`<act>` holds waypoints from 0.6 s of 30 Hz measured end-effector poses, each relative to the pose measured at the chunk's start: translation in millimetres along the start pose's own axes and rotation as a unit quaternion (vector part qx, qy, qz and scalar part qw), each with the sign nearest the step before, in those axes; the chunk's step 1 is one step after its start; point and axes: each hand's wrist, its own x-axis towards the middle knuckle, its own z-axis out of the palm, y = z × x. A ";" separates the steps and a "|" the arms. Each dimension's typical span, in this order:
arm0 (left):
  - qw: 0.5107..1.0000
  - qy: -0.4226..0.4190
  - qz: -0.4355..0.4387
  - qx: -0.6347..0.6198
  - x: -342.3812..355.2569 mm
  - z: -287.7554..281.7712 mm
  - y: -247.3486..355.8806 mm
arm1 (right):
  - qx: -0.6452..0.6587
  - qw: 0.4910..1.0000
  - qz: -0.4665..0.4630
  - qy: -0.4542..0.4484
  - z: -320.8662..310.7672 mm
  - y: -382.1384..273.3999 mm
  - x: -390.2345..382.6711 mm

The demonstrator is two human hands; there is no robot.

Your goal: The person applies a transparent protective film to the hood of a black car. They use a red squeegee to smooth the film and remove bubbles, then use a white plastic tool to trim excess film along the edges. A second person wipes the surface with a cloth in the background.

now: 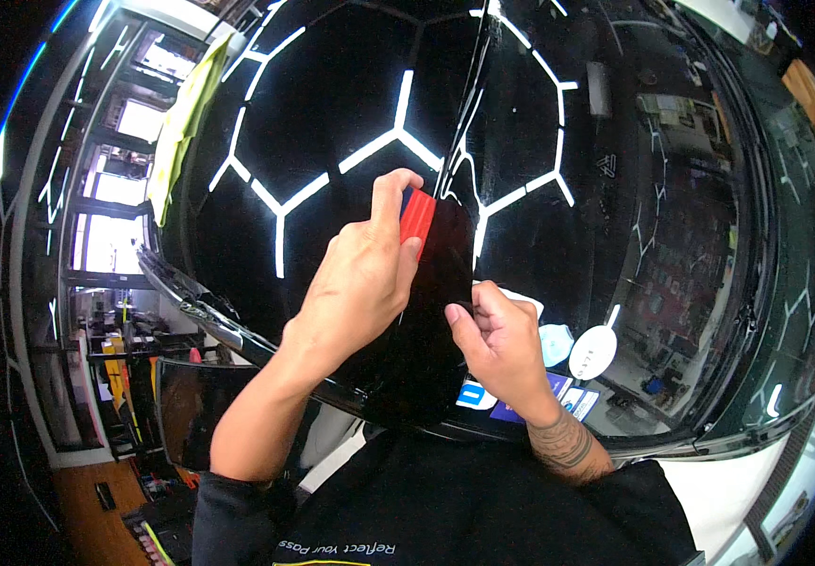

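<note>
My left hand point(360, 288) grips a red squeegee point(416, 226) with a dark blue strip along one side, held at the glossy black car surface point(304, 236) beside a creased seam of black film point(459, 184) that runs up the middle. My right hand point(497, 349) is lower and to the right, its fingers curled and thumb bent at what looks like the edge of a black film point(436, 292); exactly what it pinches is hard to make out. Round and square stickers point(592, 352) lie on the glass under and beside that hand.
The windscreen point(672, 245) curves away on the right, reflecting the room. At the left are a yellow-green cloth or panel point(181, 132), a dark mirror-like panel point(195, 410) low by the car's edge, windows, and racks of tools point(120, 377) above a wooden floor point(87, 509).
</note>
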 end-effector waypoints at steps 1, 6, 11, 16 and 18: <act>0.999 0.025 0.018 0.007 -2.5 3.6 -2.2 | 0.001 1.000 0.007 0.003 -0.6 0.8 -0.8; 0.995 0.101 0.017 -0.015 -19.0 7.9 -3.6 | 0.016 0.999 0.021 0.018 -1.8 -1.5 -1.2; 0.997 0.069 0.006 0.024 -5.2 10.6 3.0 | 0.029 0.999 0.025 0.003 -2.1 -3.4 -4.5; 0.995 -0.023 -0.001 0.093 14.8 11.4 10.6 | 0.034 0.999 0.015 0.003 -3.6 -2.8 -6.0; 0.997 -0.013 0.004 0.076 13.4 9.5 9.7 | 0.034 0.999 -0.006 0.009 -2.6 0.8 -6.2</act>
